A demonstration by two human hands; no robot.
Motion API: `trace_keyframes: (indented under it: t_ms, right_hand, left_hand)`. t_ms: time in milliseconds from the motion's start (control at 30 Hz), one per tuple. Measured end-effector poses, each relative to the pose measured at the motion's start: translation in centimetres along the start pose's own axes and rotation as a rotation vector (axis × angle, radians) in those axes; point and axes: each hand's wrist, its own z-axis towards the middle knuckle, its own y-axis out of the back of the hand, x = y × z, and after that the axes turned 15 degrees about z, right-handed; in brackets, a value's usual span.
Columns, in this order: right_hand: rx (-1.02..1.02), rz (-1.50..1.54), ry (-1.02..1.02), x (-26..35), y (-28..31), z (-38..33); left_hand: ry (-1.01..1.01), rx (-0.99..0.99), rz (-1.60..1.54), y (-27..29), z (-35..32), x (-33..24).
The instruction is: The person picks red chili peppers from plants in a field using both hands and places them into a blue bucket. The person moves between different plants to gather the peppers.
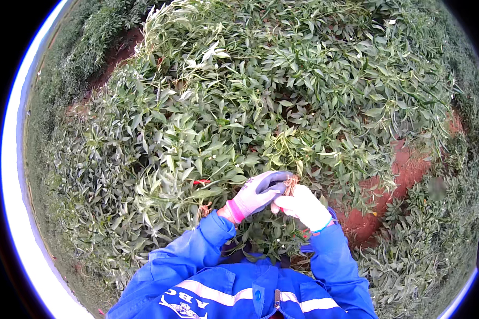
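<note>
Pinching a dry brownish bit [291, 184] between your gloved left hand [256, 194] and right hand [303, 206], you're mid-pick; the leafy plants [239, 106] beyond look unworked.

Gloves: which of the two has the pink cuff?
The left hand's glove: grey and lilac with a pink band at the wrist. The right hand's glove is plain white with a thin teal edge. Both pinch a small brownish bit between them.
</note>
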Motion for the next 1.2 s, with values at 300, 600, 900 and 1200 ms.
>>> trace_keyframes:
  t_ms: [300, 600, 900, 1200]
  right_hand:
    - [0.027, -0.168, -0.131, -7.3, -6.8, -12.4]
    - [0.023, -0.142, -0.092, -11.0, -12.3, -17.1]
    - [0.095, -0.517, -0.006, -13.2, -16.8, -14.2]
    - [-0.012, -0.514, 0.077, -15.6, -24.6, -10.2]
  left_hand:
    - [-0.157, -0.185, 0.661, -7.4, -14.4, -1.5]
    - [-0.171, -0.485, 0.696, -10.2, -24.8, -3.3]
    - [-0.189, -0.463, 0.581, -6.6, -30.6, -0.4]
    - [-0.059, -0.626, -0.431, -2.4, -33.5, 4.8]
